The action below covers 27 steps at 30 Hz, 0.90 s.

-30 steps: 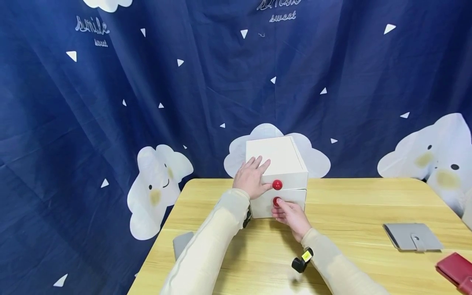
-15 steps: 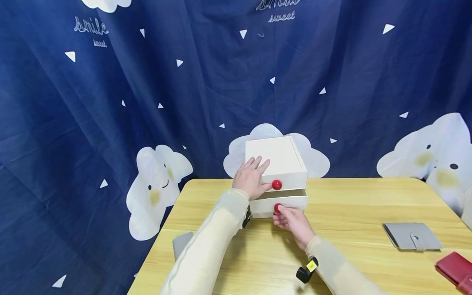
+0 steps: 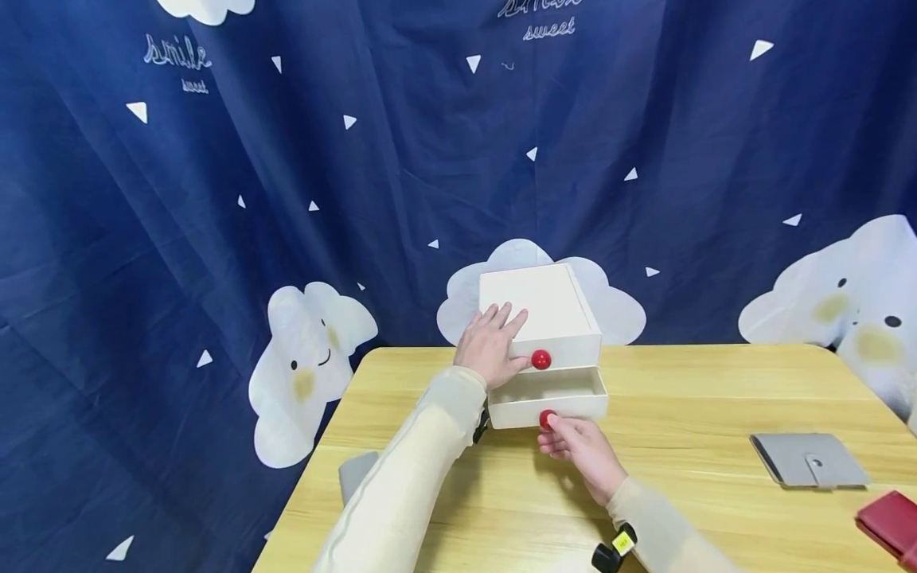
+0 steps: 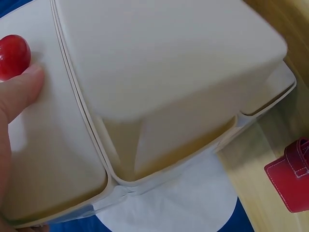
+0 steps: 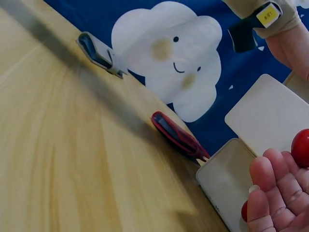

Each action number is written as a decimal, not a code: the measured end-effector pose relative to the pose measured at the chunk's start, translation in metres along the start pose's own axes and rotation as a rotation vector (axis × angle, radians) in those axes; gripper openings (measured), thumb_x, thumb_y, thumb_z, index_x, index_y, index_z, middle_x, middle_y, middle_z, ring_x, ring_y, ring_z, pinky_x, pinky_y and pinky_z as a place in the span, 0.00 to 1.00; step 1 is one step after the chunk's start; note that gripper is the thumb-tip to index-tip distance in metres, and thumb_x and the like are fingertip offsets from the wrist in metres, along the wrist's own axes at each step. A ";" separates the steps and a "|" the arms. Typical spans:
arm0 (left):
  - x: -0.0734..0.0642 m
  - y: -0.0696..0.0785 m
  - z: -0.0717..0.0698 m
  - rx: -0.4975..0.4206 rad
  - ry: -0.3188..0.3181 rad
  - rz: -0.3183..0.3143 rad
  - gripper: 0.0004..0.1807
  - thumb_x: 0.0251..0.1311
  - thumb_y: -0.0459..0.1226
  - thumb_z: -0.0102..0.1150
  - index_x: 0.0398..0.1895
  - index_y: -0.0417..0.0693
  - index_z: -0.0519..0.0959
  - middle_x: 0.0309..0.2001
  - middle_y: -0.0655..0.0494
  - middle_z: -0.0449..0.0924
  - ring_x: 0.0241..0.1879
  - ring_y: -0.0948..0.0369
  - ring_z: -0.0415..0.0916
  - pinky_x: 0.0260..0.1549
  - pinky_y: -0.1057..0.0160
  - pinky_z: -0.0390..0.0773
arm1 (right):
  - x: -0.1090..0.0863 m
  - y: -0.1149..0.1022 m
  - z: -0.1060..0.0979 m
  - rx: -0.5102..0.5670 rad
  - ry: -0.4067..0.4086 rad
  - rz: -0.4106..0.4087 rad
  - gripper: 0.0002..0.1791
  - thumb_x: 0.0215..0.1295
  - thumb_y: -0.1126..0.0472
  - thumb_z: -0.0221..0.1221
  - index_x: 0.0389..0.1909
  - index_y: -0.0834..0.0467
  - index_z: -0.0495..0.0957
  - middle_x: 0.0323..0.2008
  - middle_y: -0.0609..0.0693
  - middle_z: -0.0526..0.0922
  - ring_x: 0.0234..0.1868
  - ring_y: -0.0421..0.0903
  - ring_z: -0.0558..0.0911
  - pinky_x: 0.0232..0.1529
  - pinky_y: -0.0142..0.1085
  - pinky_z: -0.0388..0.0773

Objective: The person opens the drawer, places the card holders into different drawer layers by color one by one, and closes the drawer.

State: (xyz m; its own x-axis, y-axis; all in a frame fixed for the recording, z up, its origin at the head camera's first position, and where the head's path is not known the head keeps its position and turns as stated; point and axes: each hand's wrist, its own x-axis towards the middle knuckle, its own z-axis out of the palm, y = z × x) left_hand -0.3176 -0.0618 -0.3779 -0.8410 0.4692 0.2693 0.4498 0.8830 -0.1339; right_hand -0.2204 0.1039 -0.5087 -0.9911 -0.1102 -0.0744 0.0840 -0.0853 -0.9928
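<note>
A small white two-drawer box (image 3: pixel 537 302) stands on the wooden table. My left hand (image 3: pixel 487 346) rests on its top left edge, fingers spread. The left thumb lies against the round red upper knob (image 3: pixel 540 360), also seen in the left wrist view as a red knob (image 4: pixel 13 57). My right hand (image 3: pixel 583 454) pinches the red lower knob (image 3: pixel 548 419) between thumb and fingers. The lower drawer (image 3: pixel 587 408) stands partly pulled out, and nothing shows in the visible part of its inside. The upper drawer front (image 3: pixel 576 350) is flush with the box.
A grey snap wallet (image 3: pixel 811 460) and a red wallet (image 3: pixel 890 525) lie at the right of the table (image 3: pixel 688 414). A grey object (image 3: pixel 356 473) at the left is partly hidden by my left sleeve. A blue curtain (image 3: pixel 401 159) with clouds hangs behind.
My right hand has drawn the lower drawer out toward me, from shut to partly open. The left hand has stayed on the box.
</note>
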 end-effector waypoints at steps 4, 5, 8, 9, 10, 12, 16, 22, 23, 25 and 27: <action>0.001 -0.002 0.002 -0.008 -0.006 0.018 0.46 0.54 0.64 0.59 0.75 0.61 0.56 0.74 0.53 0.53 0.73 0.53 0.50 0.70 0.51 0.49 | -0.007 -0.001 -0.001 0.003 -0.020 0.004 0.27 0.69 0.50 0.56 0.48 0.74 0.75 0.38 0.65 0.82 0.36 0.53 0.82 0.44 0.45 0.79; 0.002 -0.003 0.002 -0.009 -0.011 0.022 0.47 0.54 0.64 0.59 0.75 0.61 0.56 0.74 0.53 0.53 0.73 0.53 0.50 0.70 0.51 0.49 | -0.008 -0.001 -0.001 0.003 -0.023 0.007 0.27 0.69 0.50 0.56 0.48 0.74 0.75 0.37 0.65 0.82 0.36 0.53 0.82 0.44 0.45 0.79; 0.002 -0.005 0.001 -0.025 -0.025 0.037 0.49 0.52 0.65 0.60 0.75 0.60 0.55 0.74 0.53 0.52 0.73 0.54 0.49 0.70 0.51 0.49 | -0.011 -0.001 -0.002 0.003 -0.031 0.011 0.27 0.69 0.50 0.55 0.48 0.74 0.76 0.37 0.64 0.82 0.36 0.53 0.82 0.44 0.44 0.79; 0.002 -0.006 0.001 -0.031 -0.031 0.042 0.50 0.51 0.66 0.60 0.75 0.59 0.55 0.75 0.53 0.51 0.73 0.54 0.48 0.70 0.51 0.49 | -0.011 -0.002 -0.002 0.002 -0.033 0.009 0.27 0.69 0.50 0.55 0.48 0.73 0.76 0.37 0.63 0.83 0.36 0.53 0.82 0.44 0.43 0.79; 0.002 -0.006 0.000 -0.035 -0.038 0.045 0.52 0.50 0.67 0.60 0.75 0.59 0.54 0.75 0.53 0.51 0.73 0.54 0.47 0.70 0.51 0.48 | -0.012 -0.002 -0.002 0.001 -0.035 0.010 0.26 0.69 0.50 0.55 0.47 0.73 0.76 0.37 0.63 0.83 0.37 0.53 0.82 0.43 0.42 0.79; 0.002 -0.007 0.000 -0.046 -0.052 0.050 0.54 0.48 0.70 0.58 0.76 0.59 0.53 0.75 0.54 0.49 0.74 0.55 0.46 0.70 0.51 0.47 | -0.014 -0.002 -0.002 -0.002 -0.038 0.010 0.25 0.69 0.50 0.55 0.46 0.72 0.77 0.36 0.63 0.83 0.36 0.53 0.82 0.42 0.40 0.79; 0.002 -0.004 -0.002 -0.080 -0.066 0.040 0.55 0.48 0.75 0.48 0.76 0.60 0.52 0.75 0.56 0.48 0.74 0.57 0.44 0.71 0.51 0.45 | -0.019 -0.003 -0.004 -0.009 -0.044 0.010 0.24 0.70 0.50 0.55 0.44 0.71 0.77 0.36 0.62 0.83 0.36 0.53 0.82 0.42 0.39 0.79; 0.002 -0.001 -0.005 -0.122 -0.047 0.025 0.43 0.62 0.70 0.32 0.75 0.59 0.56 0.75 0.57 0.50 0.74 0.57 0.45 0.71 0.51 0.44 | -0.024 -0.002 -0.007 -0.005 -0.051 0.014 0.24 0.69 0.50 0.55 0.43 0.72 0.78 0.36 0.62 0.83 0.36 0.52 0.82 0.41 0.39 0.79; 0.002 -0.001 -0.005 -0.114 -0.047 0.026 0.41 0.64 0.69 0.31 0.75 0.59 0.56 0.75 0.56 0.50 0.74 0.56 0.45 0.71 0.51 0.45 | -0.025 -0.002 -0.007 -0.005 -0.054 0.015 0.24 0.69 0.50 0.55 0.43 0.71 0.78 0.36 0.62 0.83 0.36 0.52 0.82 0.42 0.40 0.79; 0.001 -0.001 -0.005 -0.094 -0.049 0.030 0.39 0.66 0.67 0.30 0.75 0.59 0.55 0.75 0.56 0.50 0.74 0.56 0.45 0.71 0.51 0.46 | -0.027 -0.001 -0.007 0.000 -0.058 0.016 0.23 0.69 0.50 0.54 0.42 0.71 0.78 0.35 0.61 0.83 0.36 0.52 0.82 0.42 0.41 0.79; 0.001 -0.002 -0.004 -0.079 -0.051 0.031 0.38 0.67 0.65 0.30 0.75 0.58 0.55 0.75 0.56 0.49 0.74 0.56 0.46 0.70 0.51 0.46 | -0.029 0.001 -0.007 0.001 -0.066 0.017 0.23 0.70 0.50 0.54 0.42 0.70 0.78 0.35 0.60 0.83 0.36 0.52 0.82 0.43 0.42 0.79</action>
State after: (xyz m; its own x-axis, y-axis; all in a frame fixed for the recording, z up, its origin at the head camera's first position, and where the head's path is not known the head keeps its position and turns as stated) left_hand -0.3178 -0.0631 -0.3733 -0.8396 0.4979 0.2170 0.4964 0.8656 -0.0654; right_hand -0.1928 0.1139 -0.5082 -0.9806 -0.1767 -0.0853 0.1013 -0.0836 -0.9913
